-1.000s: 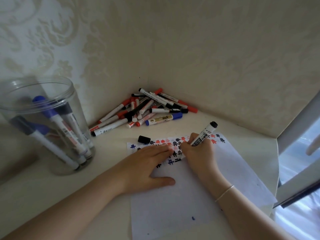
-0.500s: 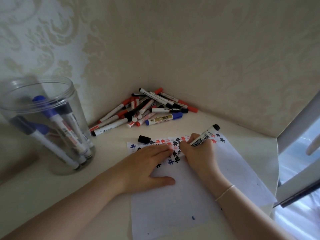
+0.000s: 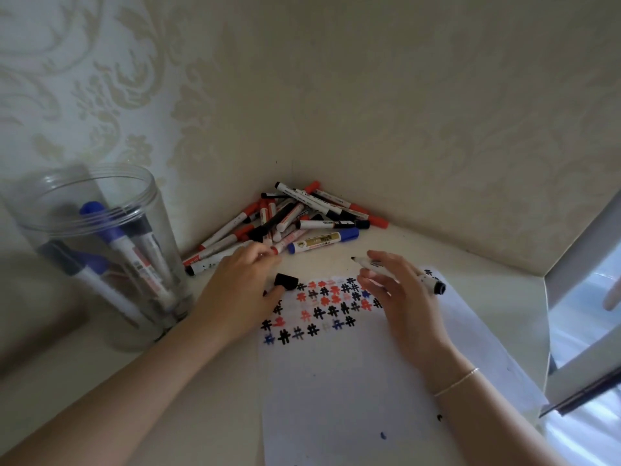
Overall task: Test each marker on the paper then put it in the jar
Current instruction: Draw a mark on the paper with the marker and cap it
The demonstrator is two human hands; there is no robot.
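Black marker uncapped, tip up off the paper, fingers of right hand wrapped loosely round its barrel. Left hand over the loose black cap, thumb touching it, fingers curled; whether it actually pinches the cap I can't tell. Jar stands left, well apart, several markers inside. Risk: bare tip smearing hand or hash marks during capping; cap could skid off toward the marker pile. Cream desk corner, patterned wallpaper, window frame at right.

Cream damask-patterned wallpapered walls meeting in corner; off-white matte tabletop fitted into it; grey-framed window at right, pale daylight entering.
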